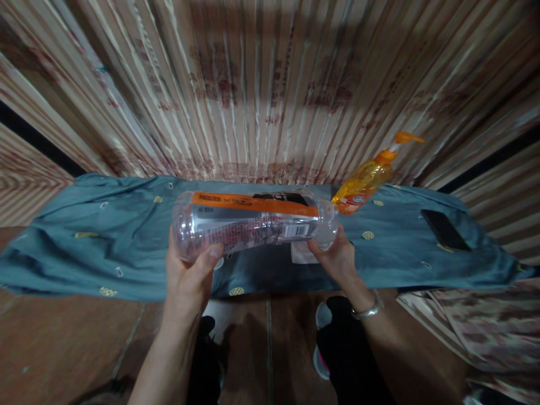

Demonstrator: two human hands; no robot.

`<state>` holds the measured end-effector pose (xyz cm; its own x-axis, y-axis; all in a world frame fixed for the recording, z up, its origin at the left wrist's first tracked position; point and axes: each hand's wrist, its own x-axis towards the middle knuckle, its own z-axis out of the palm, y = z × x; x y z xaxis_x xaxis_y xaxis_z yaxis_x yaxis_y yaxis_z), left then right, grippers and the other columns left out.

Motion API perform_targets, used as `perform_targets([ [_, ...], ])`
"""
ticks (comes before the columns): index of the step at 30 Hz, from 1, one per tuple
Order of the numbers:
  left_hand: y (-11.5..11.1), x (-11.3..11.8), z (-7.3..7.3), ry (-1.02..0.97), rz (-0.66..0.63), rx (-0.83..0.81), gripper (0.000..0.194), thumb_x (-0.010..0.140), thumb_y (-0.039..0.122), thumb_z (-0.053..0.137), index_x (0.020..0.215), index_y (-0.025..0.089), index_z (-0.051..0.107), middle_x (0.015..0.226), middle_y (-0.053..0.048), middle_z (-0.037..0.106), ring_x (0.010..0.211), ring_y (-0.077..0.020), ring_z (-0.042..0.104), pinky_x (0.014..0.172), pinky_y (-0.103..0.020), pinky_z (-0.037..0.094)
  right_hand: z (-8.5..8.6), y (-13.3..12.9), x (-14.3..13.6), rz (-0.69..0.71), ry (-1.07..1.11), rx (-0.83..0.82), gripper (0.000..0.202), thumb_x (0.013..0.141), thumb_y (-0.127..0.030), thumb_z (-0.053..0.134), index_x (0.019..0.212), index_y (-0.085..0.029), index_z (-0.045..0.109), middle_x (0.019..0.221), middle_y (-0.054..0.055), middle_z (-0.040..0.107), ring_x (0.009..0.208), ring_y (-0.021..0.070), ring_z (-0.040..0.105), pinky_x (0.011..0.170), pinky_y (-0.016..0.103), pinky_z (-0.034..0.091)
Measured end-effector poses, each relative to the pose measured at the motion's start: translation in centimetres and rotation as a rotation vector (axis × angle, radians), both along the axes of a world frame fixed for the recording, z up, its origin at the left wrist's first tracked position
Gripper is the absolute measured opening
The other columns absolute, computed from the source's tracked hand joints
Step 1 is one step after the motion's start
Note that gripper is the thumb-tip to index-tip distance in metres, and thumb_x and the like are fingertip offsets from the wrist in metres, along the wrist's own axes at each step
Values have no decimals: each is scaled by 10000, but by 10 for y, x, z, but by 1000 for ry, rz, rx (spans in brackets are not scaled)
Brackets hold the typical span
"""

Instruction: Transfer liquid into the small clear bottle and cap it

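Teal printed cloth (135, 242) lies beneath the labelled clear plastic bottle (253, 222) our left hand (188, 275) and right hand (338, 257) hold, fingers curled round opposite ends: likely light, slick, dentable, best gripped gently there.

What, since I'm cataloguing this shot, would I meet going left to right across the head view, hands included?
By their middles: left hand → clear bottle → right hand → yellow pump bottle → dark phone-like object.
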<state>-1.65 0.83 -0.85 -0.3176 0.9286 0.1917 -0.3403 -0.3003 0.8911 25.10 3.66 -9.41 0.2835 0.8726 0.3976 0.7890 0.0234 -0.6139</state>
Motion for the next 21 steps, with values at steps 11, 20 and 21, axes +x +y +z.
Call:
perform_targets([
  [11, 0, 1, 5, 6, 31, -13, 710, 519, 351, 913, 1178, 267, 663, 1080, -60, 719, 1064, -320, 676, 1116, -637, 385, 3, -1, 0, 7, 6, -11, 707, 757, -535, 643, 1331, -138, 524, 1054, 144, 760, 909, 318, 745, 753, 406, 593],
  [20, -1, 2, 6, 36, 30, -11, 623, 531, 368, 907, 1100, 239, 686, 1041, -59, 713, 1037, -316, 681, 1076, -616, 439, 3, -1, 1, 10, 27, -26, 744, 746, -516, 639, 1355, -109, 511, 1067, 156, 753, 931, 326, 739, 791, 437, 592],
  [21, -1, 1, 6, 40, 28, -6, 624, 535, 367, 906, 1105, 241, 685, 1042, -58, 716, 1028, -313, 683, 1072, -617, 443, 3, -1, 1, 7, 25, -28, 747, 748, -519, 639, 1358, -108, 508, 1072, 157, 752, 933, 326, 739, 793, 438, 592],
])
